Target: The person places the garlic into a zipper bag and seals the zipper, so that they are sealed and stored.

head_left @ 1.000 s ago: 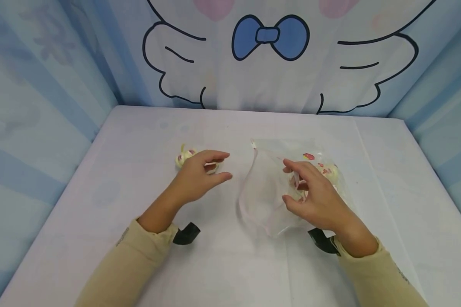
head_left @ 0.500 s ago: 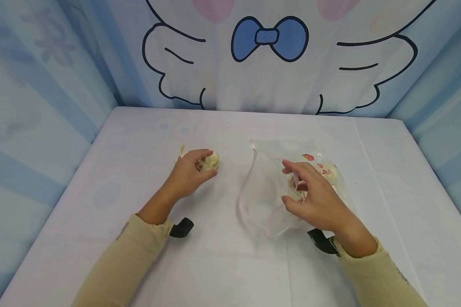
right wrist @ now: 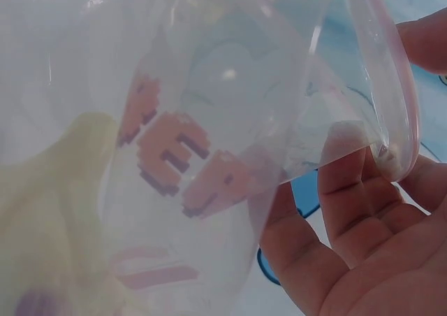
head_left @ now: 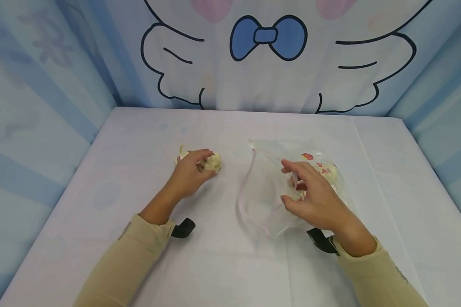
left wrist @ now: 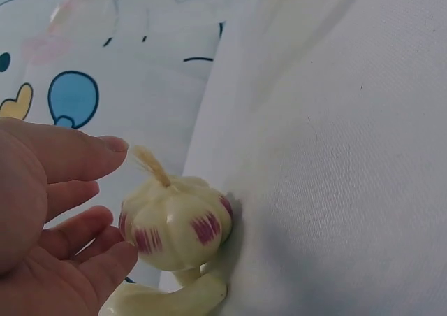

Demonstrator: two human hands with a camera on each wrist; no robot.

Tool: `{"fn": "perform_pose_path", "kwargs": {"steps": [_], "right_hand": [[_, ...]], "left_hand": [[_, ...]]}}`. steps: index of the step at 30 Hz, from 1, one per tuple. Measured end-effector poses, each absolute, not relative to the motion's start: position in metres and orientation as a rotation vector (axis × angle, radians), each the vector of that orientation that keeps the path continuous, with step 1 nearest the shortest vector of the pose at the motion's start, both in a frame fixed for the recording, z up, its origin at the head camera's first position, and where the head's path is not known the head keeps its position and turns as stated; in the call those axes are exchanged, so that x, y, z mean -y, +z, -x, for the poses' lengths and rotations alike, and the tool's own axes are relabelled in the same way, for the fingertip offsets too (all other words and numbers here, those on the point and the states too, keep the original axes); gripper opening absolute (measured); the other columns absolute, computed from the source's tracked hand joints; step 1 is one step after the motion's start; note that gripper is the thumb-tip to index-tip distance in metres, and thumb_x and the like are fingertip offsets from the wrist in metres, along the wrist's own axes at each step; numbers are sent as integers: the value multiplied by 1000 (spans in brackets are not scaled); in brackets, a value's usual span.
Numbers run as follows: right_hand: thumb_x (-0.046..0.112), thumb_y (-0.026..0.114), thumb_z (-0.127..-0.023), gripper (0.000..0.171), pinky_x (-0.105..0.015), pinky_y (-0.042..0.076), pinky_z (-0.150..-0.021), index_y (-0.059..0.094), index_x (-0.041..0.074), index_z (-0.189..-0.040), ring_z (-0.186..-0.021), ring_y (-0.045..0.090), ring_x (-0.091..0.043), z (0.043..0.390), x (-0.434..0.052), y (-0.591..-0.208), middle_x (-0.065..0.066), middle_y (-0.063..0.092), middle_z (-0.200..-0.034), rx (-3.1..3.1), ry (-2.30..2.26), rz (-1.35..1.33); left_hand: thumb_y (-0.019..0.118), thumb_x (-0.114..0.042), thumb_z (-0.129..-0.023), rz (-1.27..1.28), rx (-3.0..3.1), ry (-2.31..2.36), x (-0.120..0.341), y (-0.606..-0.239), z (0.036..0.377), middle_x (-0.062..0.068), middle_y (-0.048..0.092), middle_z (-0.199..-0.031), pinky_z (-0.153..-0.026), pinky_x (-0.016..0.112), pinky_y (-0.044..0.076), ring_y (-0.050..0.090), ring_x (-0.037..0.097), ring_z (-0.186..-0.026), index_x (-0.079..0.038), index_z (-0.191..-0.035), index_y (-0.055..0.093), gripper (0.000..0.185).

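The left hand [head_left: 188, 175], left of centre in the head view, has its fingers curled around a pale garlic bulb [head_left: 211, 161] with purple streaks that rests on the white table [head_left: 138, 140]. In the left wrist view the fingertips [left wrist: 105, 148] sit just beside the garlic bulb [left wrist: 176, 221], touching its dry stem; how firm the grip is cannot be told. A second pale piece lies just below the bulb at the bottom edge of that view.

The right hand [head_left: 315, 196], right of centre, pinches the rim of a clear zip bag [head_left: 265, 187] between thumb and fingers, holding its mouth open toward the left. The right wrist view shows the fingers [right wrist: 349, 190] curled over the pink zip strip. More pale bulbs lie inside the bag, at its far right.

Likely risks: the round bulb could slip or roll out of a loose grip; the thin bag mouth could sag closed if the pinch slackens, and the bulb would then catch on the rim; tilting the bag might spill the bulbs already inside.

Red block lettering is printed on the bag; seen from behind in the right wrist view, it is not readable. The backdrop carries a cartoon with a blue bow [head_left: 268, 37].
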State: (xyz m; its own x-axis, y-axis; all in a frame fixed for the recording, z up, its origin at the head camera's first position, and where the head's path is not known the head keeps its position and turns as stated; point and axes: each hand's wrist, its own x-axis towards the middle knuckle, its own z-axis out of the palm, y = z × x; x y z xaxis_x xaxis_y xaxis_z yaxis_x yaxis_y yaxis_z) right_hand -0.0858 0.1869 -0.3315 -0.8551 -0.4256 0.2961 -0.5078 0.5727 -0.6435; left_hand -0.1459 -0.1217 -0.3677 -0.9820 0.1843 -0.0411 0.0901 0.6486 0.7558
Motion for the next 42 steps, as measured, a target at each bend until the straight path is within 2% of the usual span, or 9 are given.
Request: {"fn": "perform_pose_path", "kwargs": {"steps": [3,10,17,26,28,32,34,42], "right_hand": [[-1,73,-81,66,-32,54,-79,49,-3,-142,-97,52,-15,86,-187,-331,-10,59,-124,2691,1149,-797],[-2,73,-81,66,-32,54,-80,50,-2,-142,-96,52,-14,85,-187,-331,-8,59,-123,2682,1158,-800],[-1,74,-80,67,-33,55,-81,49,-1,-143,-97,52,-15,85,-187,-331,-9,59,-124,2692,1149,-789],[0,74,-81,67,-34,55,-82,49,-1,-143,-98,52,-16,85,-186,-331,-10,59,-125,2705,1151,-774],[0,74,-81,67,-35,55,-82,49,-1,-143,-97,52,-15,85,-186,-331,-11,59,-125,2706,1149,-774],[-1,74,-81,67,-34,55,-82,49,-2,-143,-96,52,-15,85,-186,-331,-12,59,-124,2705,1145,-774],[-1,74,-81,67,-33,55,-82,49,-2,-143,-96,51,-15,85,-186,-331,-11,59,-124,2705,1145,-774],[-1,74,-81,67,-34,55,-82,49,-2,-143,-96,51,-15,85,-187,-332,-11,59,-124,2703,1146,-775]], "left_hand": [[69,-7,-94,-212,-2700,1282,120,-368,146,12,44,-152,-105,41,44,46,28,-135,0,-141,54,50],[64,0,-94,-272,-2675,1273,115,-373,145,16,45,-150,-100,39,48,53,29,-127,5,-141,53,48],[64,-6,-96,-384,-2698,1133,113,-377,140,14,57,-138,-92,41,50,59,30,-116,-4,-138,60,42],[76,-16,-91,-481,-2672,1111,110,-383,138,14,61,-127,-96,43,47,56,30,-114,-6,-138,60,51],[79,-19,-89,-485,-2665,1130,109,-387,137,15,58,-131,-101,44,45,53,31,-120,-5,-140,57,58],[82,-21,-86,-481,-2621,1179,108,-391,135,17,43,-149,-111,46,35,42,32,-136,-6,-151,39,80],[82,-19,-86,-498,-2596,1185,108,-393,133,17,40,-152,-113,46,33,40,32,-138,-8,-155,33,86],[78,-13,-89,-554,-2603,1177,108,-397,131,16,57,-137,-107,45,40,53,29,-126,-8,-148,45,68]]}}
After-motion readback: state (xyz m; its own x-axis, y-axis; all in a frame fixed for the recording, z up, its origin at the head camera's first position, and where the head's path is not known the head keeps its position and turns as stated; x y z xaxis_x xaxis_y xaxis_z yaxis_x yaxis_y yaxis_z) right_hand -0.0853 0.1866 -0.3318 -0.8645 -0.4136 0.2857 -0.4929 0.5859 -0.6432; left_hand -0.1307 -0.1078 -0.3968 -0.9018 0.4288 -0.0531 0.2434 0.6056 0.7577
